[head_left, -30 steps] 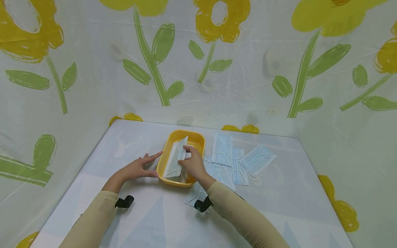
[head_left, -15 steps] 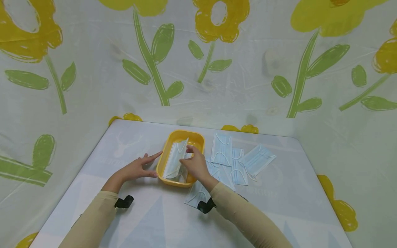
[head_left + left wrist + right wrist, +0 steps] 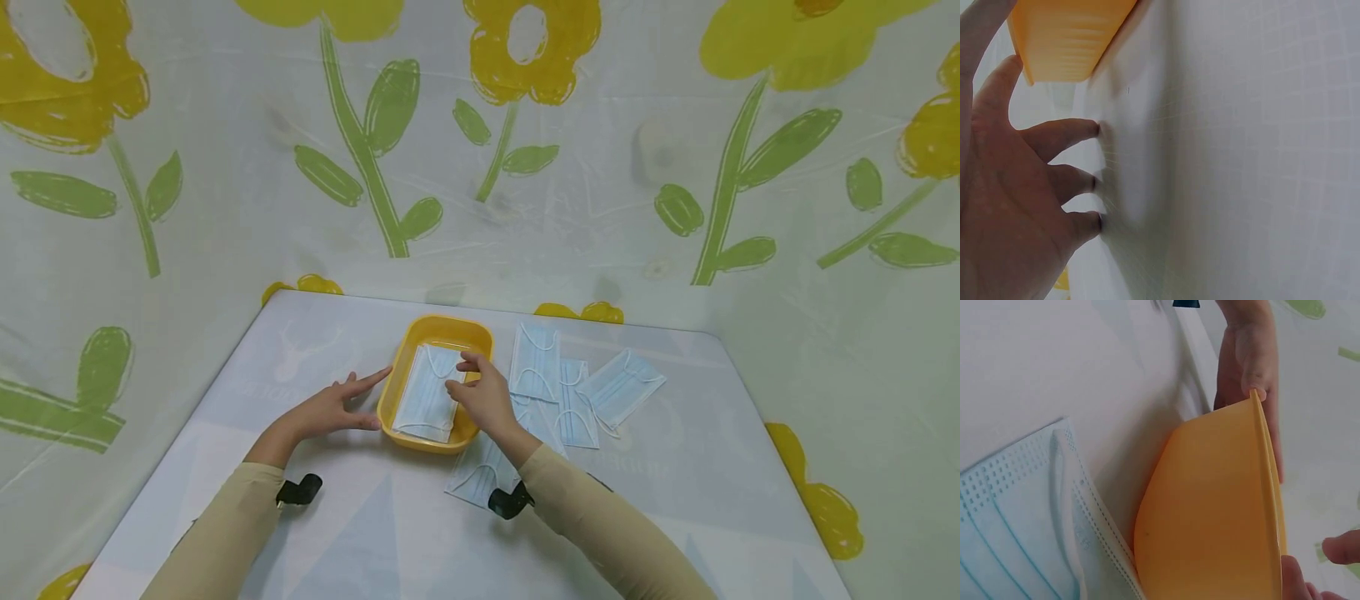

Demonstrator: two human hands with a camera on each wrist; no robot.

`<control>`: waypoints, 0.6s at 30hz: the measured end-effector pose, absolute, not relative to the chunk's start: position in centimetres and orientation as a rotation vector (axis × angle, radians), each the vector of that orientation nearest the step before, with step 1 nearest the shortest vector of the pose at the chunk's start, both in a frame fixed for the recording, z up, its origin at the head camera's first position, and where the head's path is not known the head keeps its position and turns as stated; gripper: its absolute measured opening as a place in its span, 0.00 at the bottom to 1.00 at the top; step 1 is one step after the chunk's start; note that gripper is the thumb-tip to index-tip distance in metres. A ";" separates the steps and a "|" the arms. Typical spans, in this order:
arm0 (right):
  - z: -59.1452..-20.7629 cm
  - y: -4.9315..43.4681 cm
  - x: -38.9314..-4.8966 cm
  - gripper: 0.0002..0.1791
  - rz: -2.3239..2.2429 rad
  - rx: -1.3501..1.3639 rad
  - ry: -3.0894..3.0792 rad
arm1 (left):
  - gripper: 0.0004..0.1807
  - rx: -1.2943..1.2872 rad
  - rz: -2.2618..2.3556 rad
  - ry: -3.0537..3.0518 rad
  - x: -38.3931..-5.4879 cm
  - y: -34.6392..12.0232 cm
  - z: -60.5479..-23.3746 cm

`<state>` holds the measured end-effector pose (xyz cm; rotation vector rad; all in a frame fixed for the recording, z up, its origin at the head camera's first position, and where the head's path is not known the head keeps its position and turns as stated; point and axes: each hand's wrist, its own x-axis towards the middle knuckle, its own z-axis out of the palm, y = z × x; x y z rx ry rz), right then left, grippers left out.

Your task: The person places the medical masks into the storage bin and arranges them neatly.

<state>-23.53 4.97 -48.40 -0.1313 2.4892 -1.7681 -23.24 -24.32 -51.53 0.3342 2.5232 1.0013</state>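
A yellow plastic basin (image 3: 390, 400) stands on the table, with a pale blue face mask (image 3: 429, 392) lying flat inside. My left hand (image 3: 330, 408) is at its left side, fingers spread, with the thumb and a finger touching the rim. In the left wrist view the other fingertips of the left hand (image 3: 1029, 169) rest on the tabletop. Over the basin's right edge hovers my right hand (image 3: 483, 396), thumb and fingers apart and nothing between them. The right wrist view shows the basin's outer wall (image 3: 1210, 506), with the right thumb (image 3: 1342, 547) separate from the fingers.
Several more blue masks lie to the right of the basin, some overlapping: an upright one (image 3: 536, 362), a tilted one (image 3: 622, 387) farther right, and one (image 3: 480, 475) partly under my right forearm. A flower-printed curtain (image 3: 577, 233) encloses the table (image 3: 360, 533).
The mask in the basin was lifted and folded up at its right edge in my right hand; now it lies flat. My right hand has let go and moved slightly right. The left stays still.
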 end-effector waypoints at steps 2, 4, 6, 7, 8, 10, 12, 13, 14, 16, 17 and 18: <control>-48.4 5.1 -23.5 0.32 -1.808 -0.132 2.467 | 0.55 0.337 1.002 2.525 -23.3 -24.4 -51.6; -48.3 5.3 -23.4 0.31 -1.840 -0.128 2.452 | 0.56 0.338 1.000 2.527 -23.3 -24.4 -51.7; -48.4 5.4 -23.4 0.30 -1.861 -0.125 2.441 | 0.56 0.337 0.997 2.528 -23.3 -24.4 -51.6; -48.4 5.5 -23.4 0.30 -1.869 -0.123 2.435 | 0.56 0.335 0.996 2.529 -23.2 -24.4 -51.6; -48.3 5.6 -23.4 0.30 -1.871 -0.118 2.435 | 0.56 0.333 0.997 2.529 -23.2 -24.3 -51.6; -48.4 5.8 -23.5 0.30 -1.877 -0.115 2.432 | 0.56 0.331 0.999 2.528 -23.2 -24.3 -51.5; -48.4 5.9 -23.5 0.30 -1.886 -0.117 2.427 | 0.56 0.333 1.000 2.529 -23.2 -24.3 -51.5; -48.5 6.0 -23.5 0.30 -1.888 -0.117 2.426 | 0.56 0.335 1.002 2.528 -23.2 -24.3 -51.5; -48.5 6.1 -23.5 0.30 -1.890 -0.121 2.426 | 0.56 0.337 1.003 2.529 -23.2 -24.3 -51.5; -48.5 6.2 -23.4 0.30 -1.898 -0.129 2.425 | 0.56 0.341 1.005 2.530 -23.2 -24.3 -51.5; -48.5 6.3 -23.3 0.30 -1.898 -0.129 2.427 | 0.56 0.343 1.005 2.530 -23.2 -24.3 -51.5; -48.5 6.4 -23.3 0.30 -1.899 -0.132 2.428 | 0.56 0.347 1.007 2.530 -23.2 -24.3 -51.5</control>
